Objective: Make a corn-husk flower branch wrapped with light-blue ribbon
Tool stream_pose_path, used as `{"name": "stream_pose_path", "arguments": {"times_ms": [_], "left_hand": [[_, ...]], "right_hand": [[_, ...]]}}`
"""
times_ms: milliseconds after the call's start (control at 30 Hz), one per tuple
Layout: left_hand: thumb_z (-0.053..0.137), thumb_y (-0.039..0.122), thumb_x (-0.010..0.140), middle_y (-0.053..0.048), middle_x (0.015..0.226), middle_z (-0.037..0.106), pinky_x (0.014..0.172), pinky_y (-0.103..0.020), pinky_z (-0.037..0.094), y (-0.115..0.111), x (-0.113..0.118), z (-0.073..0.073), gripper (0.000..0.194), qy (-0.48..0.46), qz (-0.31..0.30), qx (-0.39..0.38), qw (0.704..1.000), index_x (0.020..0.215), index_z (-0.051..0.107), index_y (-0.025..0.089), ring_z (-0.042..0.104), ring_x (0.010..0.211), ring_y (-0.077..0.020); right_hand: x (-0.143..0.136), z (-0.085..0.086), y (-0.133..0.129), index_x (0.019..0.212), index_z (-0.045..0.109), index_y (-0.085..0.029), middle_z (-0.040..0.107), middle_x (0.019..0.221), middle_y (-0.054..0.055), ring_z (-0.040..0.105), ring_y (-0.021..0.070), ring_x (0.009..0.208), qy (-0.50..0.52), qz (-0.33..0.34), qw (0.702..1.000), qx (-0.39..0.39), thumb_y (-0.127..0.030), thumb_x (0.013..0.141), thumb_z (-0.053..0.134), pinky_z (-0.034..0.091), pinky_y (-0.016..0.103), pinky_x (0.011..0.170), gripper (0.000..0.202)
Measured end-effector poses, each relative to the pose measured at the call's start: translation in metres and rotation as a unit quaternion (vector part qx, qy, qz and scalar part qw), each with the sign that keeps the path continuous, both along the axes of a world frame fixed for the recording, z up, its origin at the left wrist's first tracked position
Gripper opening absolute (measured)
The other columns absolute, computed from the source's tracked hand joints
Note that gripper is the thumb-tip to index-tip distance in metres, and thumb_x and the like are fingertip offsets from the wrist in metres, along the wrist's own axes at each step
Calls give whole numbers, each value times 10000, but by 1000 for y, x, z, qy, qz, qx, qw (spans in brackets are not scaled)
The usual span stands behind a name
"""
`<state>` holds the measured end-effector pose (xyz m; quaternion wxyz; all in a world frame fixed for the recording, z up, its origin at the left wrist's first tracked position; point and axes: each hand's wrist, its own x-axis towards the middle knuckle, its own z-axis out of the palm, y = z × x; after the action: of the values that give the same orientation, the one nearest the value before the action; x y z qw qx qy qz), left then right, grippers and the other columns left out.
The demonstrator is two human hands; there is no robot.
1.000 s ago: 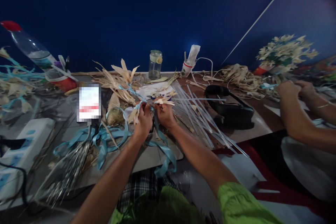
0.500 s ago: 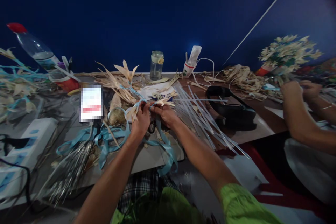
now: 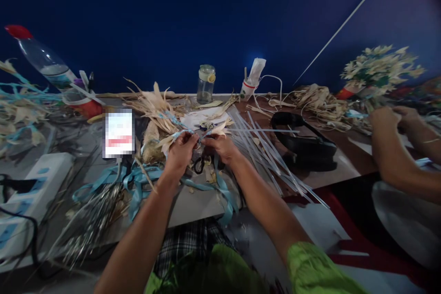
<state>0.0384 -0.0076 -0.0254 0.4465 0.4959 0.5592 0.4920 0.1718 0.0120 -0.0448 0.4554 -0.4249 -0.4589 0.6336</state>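
My left hand is closed in a pinch on a flower stem wrapped in light-blue ribbon, with pale dried-husk petals at its upper left end. Beside it, my right hand pinches light-blue ribbon close to a small husk flower; its fingertips partly hide the grip. A length of blue ribbon hangs below that hand over the table's front edge. Under the hands lies a black-handled pair of scissors. A straw-coloured fibre bundle rests left of my left hand.
Clear plastic strips and a black headset-like object lie to the right. Leftward are a phone, thin wires and a power strip. A glass bottle stands behind. Another person's hands work at far right.
My hands have drawn slightly apart, the left one shifting left, and the scissors show more between them. The husk petals above have turned, and the hanging ribbon has swung a little right.
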Motion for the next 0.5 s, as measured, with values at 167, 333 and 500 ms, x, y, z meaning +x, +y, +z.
{"name": "stream_pose_path", "arguments": {"times_ms": [167, 333, 500], "left_hand": [[506, 367, 740, 29, 552, 514, 564, -249, 376, 1, -7, -3, 179, 90, -2, 20, 996, 656, 498, 209, 480, 537, -123], [461, 395, 774, 17, 564, 523, 574, -261, 380, 3, -9, -13, 196, 107, -17, 19, 994, 726, 534, 219, 499, 549, -144], [488, 402, 758, 18, 559, 533, 560, -261, 376, 1, -6, -11, 199, 111, -7, -19, 994, 716, 531, 213, 497, 534, -139]], "right_hand": [[6, 6, -3, 617, 504, -155, 378, 438, -92, 295, 33, 378, 85, 93, 990, -59, -312, 560, 746, 273, 195, 410, 294], [9, 7, -1, 549, 447, -162, 318, 398, -100, 208, 23, 367, 130, 131, 980, -78, -313, 579, 742, 259, 193, 393, 333], [8, 4, -1, 596, 485, -153, 343, 419, -98, 242, 21, 371, 126, 128, 980, -91, -283, 572, 750, 277, 180, 390, 296]]}}
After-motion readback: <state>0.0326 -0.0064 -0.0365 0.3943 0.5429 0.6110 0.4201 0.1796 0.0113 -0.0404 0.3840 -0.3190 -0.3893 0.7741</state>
